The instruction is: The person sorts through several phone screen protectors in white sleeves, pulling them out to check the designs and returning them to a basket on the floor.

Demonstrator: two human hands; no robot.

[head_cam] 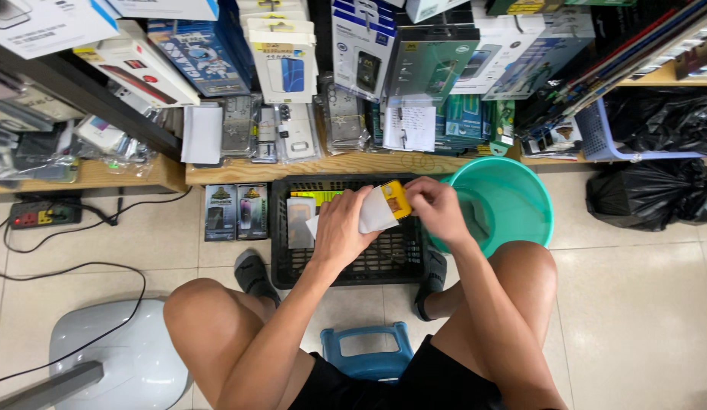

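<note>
Seen from above, a seated person's left hand (pixel 340 228) has its fingers closed around a white sleeve (pixel 376 212). The right hand (pixel 438 206) pinches a small yellow packet (pixel 397 199) at the sleeve's far end. Both hover over a black plastic crate (pixel 346 262) on the tiled floor, with a teal bucket (pixel 520 199) just to the right.

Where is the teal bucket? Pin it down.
In the head view, the teal bucket stands on the tiled floor right of centre, beside the black crate, just beyond the right hand and above the right knee.
</note>
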